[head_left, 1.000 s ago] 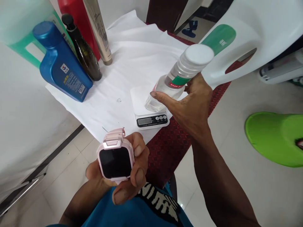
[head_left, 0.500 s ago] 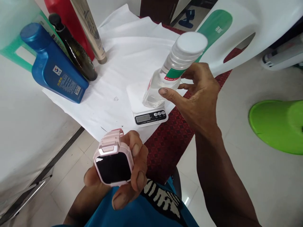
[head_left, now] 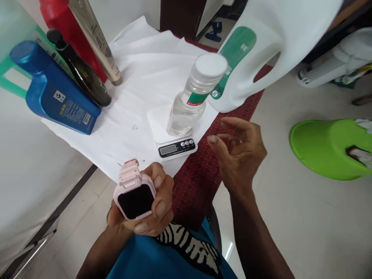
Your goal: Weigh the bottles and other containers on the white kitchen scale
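A pink smartwatch (head_left: 136, 201) with a dark square screen is held in the fingers of my left hand (head_left: 158, 209), low in the head view. My right hand (head_left: 241, 155) hovers to the right of the scale, fingers apart and curved, holding nothing. A clear bottle (head_left: 188, 112) with a white cap and a green and red label stands on the white digital kitchen scale (head_left: 157, 128). The bottle holds clear liquid. No digits can be made out on the scale's grey display. The right hand is apart from the bottle.
At the left stand a blue bottle (head_left: 61, 93), a dark pump-necked bottle (head_left: 84, 77), a beige tube (head_left: 100, 38) and a red bottle (head_left: 58, 15). A big white jug (head_left: 232, 93) stands behind right on the red patterned cloth (head_left: 200, 170). A green stool (head_left: 319, 151) is at the right.
My right hand has let go of the clear bottle and drawn back toward me. The bottle stays on the scale. The left hand still holds the smartwatch; the view has shifted slightly.
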A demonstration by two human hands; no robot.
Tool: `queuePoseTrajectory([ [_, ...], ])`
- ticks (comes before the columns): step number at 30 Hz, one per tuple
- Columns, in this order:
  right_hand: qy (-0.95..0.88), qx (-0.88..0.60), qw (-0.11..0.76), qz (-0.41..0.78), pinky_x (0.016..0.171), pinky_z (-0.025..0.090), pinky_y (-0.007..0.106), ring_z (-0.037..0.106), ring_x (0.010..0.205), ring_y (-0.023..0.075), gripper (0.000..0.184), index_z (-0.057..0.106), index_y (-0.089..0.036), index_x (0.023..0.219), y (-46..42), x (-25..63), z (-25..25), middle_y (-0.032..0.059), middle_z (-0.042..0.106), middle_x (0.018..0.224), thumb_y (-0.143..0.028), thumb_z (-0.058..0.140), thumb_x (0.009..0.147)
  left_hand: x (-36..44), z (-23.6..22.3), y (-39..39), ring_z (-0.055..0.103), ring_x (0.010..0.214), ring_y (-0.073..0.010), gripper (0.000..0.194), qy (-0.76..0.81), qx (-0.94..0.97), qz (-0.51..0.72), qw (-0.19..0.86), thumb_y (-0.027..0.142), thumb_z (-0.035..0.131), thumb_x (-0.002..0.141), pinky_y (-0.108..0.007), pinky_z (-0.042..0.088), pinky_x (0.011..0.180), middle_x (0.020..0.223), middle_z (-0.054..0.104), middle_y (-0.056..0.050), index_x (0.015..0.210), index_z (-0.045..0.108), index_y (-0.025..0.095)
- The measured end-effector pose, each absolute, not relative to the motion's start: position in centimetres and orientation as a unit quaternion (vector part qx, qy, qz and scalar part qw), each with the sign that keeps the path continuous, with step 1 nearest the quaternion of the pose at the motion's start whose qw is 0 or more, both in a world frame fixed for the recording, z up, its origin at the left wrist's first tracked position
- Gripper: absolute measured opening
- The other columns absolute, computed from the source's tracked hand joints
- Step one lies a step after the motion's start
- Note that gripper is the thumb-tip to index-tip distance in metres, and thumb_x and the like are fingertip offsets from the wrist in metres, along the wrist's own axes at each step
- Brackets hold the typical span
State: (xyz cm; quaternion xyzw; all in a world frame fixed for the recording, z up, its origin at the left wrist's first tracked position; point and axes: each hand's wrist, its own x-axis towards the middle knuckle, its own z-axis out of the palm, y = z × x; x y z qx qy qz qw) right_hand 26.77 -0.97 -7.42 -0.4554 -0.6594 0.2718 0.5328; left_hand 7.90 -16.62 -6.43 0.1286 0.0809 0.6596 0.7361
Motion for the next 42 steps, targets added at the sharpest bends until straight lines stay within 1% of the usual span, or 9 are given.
queuePoseTrajectory([
  [3, -0.669, -0.434, 0.535, 0.278, 0.092, 0.066, 0.058, 0.069, 0.125, 0.0366, 0.055, 0.068, -0.031, 0.131, -0.4, 25.7, -6.5, 0.0112, 0.069, 0.133, -0.05, 0.089, 0.084, 8.4, -5.3, -16.2, 0.051, 0.039, -0.006, 0.069, -0.025, 0.176, 0.646, 0.743, 0.069, 0.089, 0.081, -0.022, 0.05, 0.046, 0.092, 0.071, -0.001, 0.125, 0.061, 0.024],
  [7, -0.7, -0.407, 0.516, 0.279, 0.11, 0.058, 0.066, 0.06, 0.143, 0.0393, 0.084, 0.056, -0.032, 0.148, 0.8, 23.5, -5.3, 0.0134, 0.063, 0.154, -0.057, 0.094, 0.078, 8.4, -4.2, -16.2, 0.042, 0.041, 0.0019, 0.058, -0.024, 0.146, 0.627, 0.764, 0.058, 0.084, 0.092, -0.014, 0.047, 0.046, 0.113, 0.072, -0.005, 0.129, 0.058, 0.022],
  [9, -0.709, -0.402, 0.503, 0.289, 0.115, 0.055, 0.067, 0.06, 0.145, 0.039, 0.09, 0.053, -0.033, 0.151, 1.3, 22.5, -5.2, 0.0136, 0.062, 0.157, -0.06, 0.095, 0.076, 7.9, -4.2, -16.3, 0.038, 0.042, 0.0025, 0.054, -0.028, 0.141, 0.615, 0.775, 0.054, 0.083, 0.095, -0.013, 0.047, 0.046, 0.115, 0.071, -0.006, 0.13, 0.058, 0.021],
  [17, -0.724, -0.391, 0.491, 0.285, 0.104, 0.063, 0.065, 0.073, 0.121, 0.0353, 0.071, 0.061, -0.031, 0.137, 2.2, 20.6, -5.4, 0.0119, 0.076, 0.136, -0.063, 0.09, 0.082, 6.8, -5.0, -16.5, 0.04, 0.045, 0.0005, 0.049, -0.005, 0.144, 0.615, 0.775, 0.053, 0.078, 0.099, -0.014, 0.049, 0.047, 0.114, 0.069, -0.006, 0.132, 0.062, 0.019],
  [23, -0.714, -0.398, 0.493, 0.297, 0.092, 0.067, 0.056, 0.075, 0.105, 0.0299, 0.056, 0.065, -0.028, 0.121, 3.8, 20.3, -5.3, 0.0066, 0.079, 0.117, -0.057, 0.093, 0.081, 6.9, -4.9, -16.3, 0.037, 0.044, -0.0004, 0.048, -0.004, 0.137, 0.634, 0.761, 0.051, 0.079, 0.099, -0.014, 0.041, 0.04, 0.112, 0.072, -0.007, 0.132, 0.066, 0.018],
  [30, -0.716, -0.414, 0.525, 0.201, 0.093, 0.063, 0.055, 0.069, 0.117, 0.0304, 0.062, 0.057, -0.031, 0.126, 11.6, 17.4, -5.7, 0.0061, 0.072, 0.127, -0.062, 0.09, 0.083, 6.3, -5.4, -16.0, 0.055, 0.049, -0.0067, 0.056, 0.044, 0.136, 0.658, 0.739, 0.057, 0.084, 0.093, -0.02, 0.056, 0.05, 0.104, 0.075, -0.007, 0.132, 0.069, 0.019],
  [33, -0.711, -0.441, 0.518, 0.177, 0.098, 0.06, 0.05, 0.065, 0.106, 0.0249, 0.063, 0.055, -0.032, 0.116, 16.1, 15.3, -7.0, 0.0067, 0.072, 0.123, -0.059, 0.097, 0.078, 6.2, -5.5, -16.1, 0.056, 0.045, -0.0075, 0.056, 0.037, 0.146, 0.663, 0.734, 0.058, 0.082, 0.094, -0.021, 0.055, 0.047, 0.101, 0.076, -0.007, 0.133, 0.069, 0.019],
  [37, -0.708, -0.489, 0.488, 0.148, 0.108, 0.051, 0.051, 0.056, 0.108, 0.0242, 0.061, 0.052, -0.035, 0.114, 20.8, 13.5, -9.5, 0.005, 0.07, 0.124, -0.066, 0.093, 0.081, 6.0, -5.2, -16.4, 0.055, 0.04, -0.0084, 0.061, 0.053, 0.137, 0.654, 0.742, 0.062, 0.085, 0.09, -0.02, 0.051, 0.043, 0.091, 0.075, -0.005, 0.133, 0.069, 0.022],
  [42, -0.646, -0.53, 0.526, 0.16, 0.109, 0.049, 0.051, 0.054, 0.103, 0.0246, 0.076, 0.043, -0.035, 0.099, 23.9, 13.0, -11.1, 0.0055, 0.068, 0.115, -0.04, 0.109, 0.062, 5.4, -5.2, -17.3, 0.056, 0.041, -0.0115, 0.065, 0.123, 0.111, 0.651, 0.741, 0.066, 0.094, 0.077, -0.024, 0.054, 0.047, 0.077, 0.071, -0.003, 0.118, 0.073, 0.02],
])
